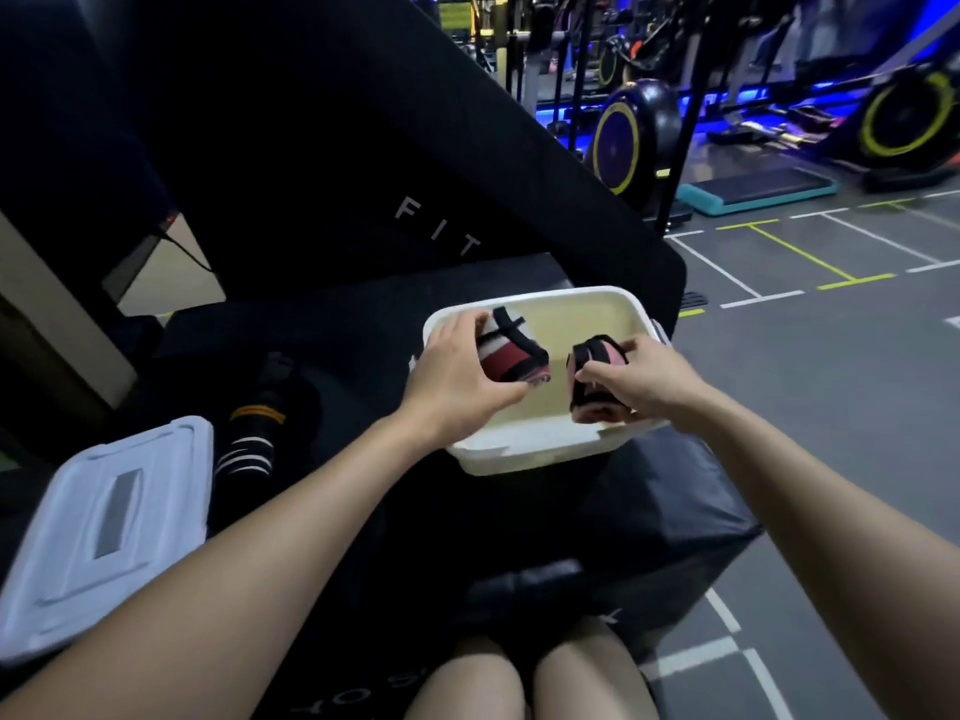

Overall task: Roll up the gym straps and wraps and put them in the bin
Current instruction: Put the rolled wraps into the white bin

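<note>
Dim scene, blue glow at rear (top right); soft blur, wide-angle edge bending.

White letters "FIT" stand on the black pad (395, 163) behind the bin (524, 454).

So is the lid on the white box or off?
Off. The lid lies flat to the left of the open bin, and both hands hold rolled wraps over it.

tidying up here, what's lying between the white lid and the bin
A striped black wrap lies unrolled on the black pad between the lid and the bin, in the head view.
</note>
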